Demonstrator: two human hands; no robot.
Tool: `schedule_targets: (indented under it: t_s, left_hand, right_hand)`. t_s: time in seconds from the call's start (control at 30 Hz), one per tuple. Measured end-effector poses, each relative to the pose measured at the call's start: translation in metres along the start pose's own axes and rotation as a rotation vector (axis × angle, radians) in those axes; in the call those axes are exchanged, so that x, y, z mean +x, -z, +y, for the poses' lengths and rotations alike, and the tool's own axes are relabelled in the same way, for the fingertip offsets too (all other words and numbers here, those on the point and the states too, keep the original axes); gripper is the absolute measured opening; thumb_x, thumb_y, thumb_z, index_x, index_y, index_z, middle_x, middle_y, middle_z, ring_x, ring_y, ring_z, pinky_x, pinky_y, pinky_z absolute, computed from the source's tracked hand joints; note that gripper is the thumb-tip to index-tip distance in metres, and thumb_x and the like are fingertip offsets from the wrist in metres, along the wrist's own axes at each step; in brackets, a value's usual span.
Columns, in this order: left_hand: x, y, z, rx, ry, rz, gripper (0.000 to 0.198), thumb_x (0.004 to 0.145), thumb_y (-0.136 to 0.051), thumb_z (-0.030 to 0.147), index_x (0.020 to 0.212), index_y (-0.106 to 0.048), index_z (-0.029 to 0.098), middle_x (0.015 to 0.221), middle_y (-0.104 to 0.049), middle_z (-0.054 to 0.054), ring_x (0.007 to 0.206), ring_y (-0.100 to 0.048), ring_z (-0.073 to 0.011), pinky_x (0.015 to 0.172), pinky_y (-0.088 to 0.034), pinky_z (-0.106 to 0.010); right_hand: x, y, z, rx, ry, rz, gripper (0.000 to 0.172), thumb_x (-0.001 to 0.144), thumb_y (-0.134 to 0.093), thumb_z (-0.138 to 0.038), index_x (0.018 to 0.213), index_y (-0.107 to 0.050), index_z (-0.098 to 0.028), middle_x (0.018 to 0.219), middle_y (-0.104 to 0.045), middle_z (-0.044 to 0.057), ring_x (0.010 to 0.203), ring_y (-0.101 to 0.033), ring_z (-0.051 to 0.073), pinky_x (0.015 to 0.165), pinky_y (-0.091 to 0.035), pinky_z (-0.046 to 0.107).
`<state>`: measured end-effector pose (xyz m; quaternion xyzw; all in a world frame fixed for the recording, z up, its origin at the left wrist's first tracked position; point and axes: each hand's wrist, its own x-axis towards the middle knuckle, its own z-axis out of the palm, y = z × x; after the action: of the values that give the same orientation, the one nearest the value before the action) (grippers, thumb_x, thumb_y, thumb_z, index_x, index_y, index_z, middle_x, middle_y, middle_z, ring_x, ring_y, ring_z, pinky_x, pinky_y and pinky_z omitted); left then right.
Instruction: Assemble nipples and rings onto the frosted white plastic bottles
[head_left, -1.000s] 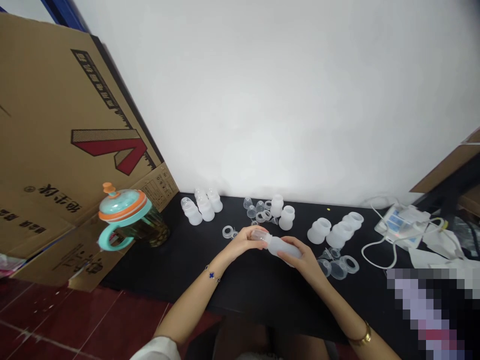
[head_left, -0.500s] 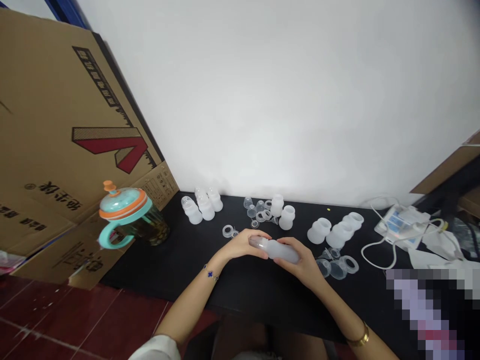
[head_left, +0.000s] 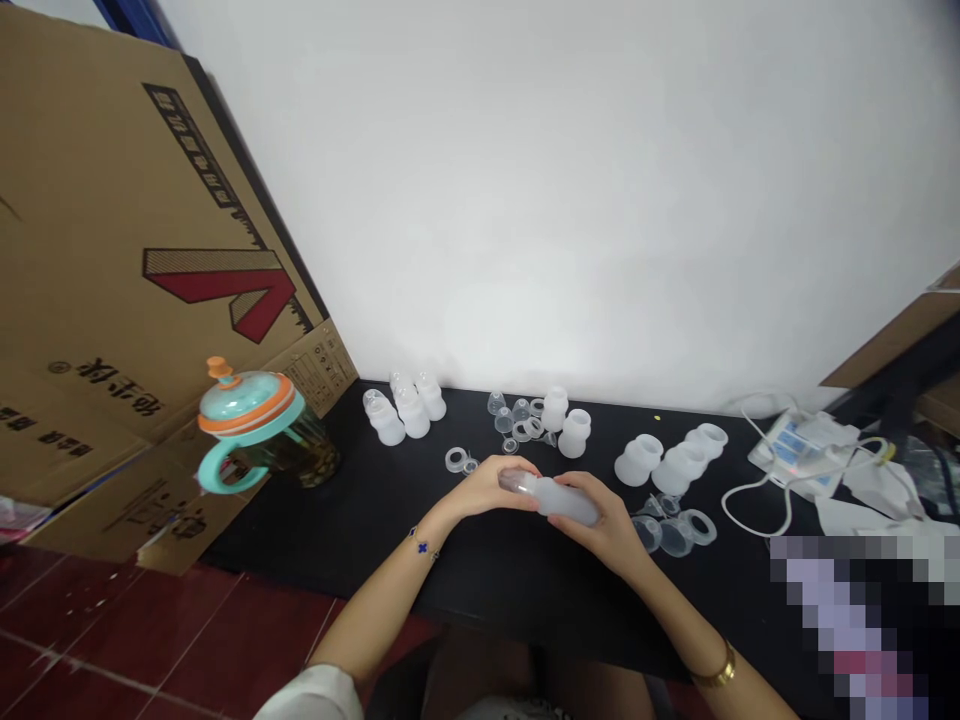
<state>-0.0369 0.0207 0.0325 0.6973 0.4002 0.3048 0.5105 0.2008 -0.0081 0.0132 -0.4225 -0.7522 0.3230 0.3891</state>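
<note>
A translucent white baby bottle (head_left: 566, 499) lies sideways between both hands, above the black table. My left hand (head_left: 491, 487) is closed around its clear cap end. My right hand (head_left: 602, 522) wraps the bottle's body from the right. Beyond my hands, clear nipples and rings (head_left: 517, 425) lie beside two open white bottles (head_left: 574, 434). A loose ring (head_left: 455, 460) sits just past my left hand. To the right of my right hand are more clear caps and rings (head_left: 676, 538), with open bottles (head_left: 639, 460) behind them.
Several capped bottles (head_left: 412, 412) stand at the table's back left. A large jug (head_left: 259, 430) with a teal handle is at the left, before cardboard boxes (head_left: 90, 250). A white device with cables (head_left: 806, 455) occupies the right end. A white wall rises behind the black table (head_left: 337, 540).
Almost nothing differs. Both hands keep hold of the bottle in the same place, and the camera view has shifted very slightly.
</note>
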Motion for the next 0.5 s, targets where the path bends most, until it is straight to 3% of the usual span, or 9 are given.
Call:
schedule_targets:
  t_s: [0.5]
  left_hand:
    - [-0.0011, -0.0008, 0.0027, 0.001, -0.025, 0.014, 0.038, 0.071, -0.082, 0.038, 0.102, -0.072, 0.018, 0.094, -0.069, -0.003, 0.086, -0.062, -0.019, 0.074, -0.044, -0.026]
  right_hand:
    - [-0.0001, -0.0003, 0.0012, 0.034, -0.033, 0.006, 0.036, 0.079, -0.077, -0.04, 0.111, -0.066, -0.026, 0.111, -0.07, 0.004, 0.103, -0.065, 0.027, 0.089, -0.051, 0.036]
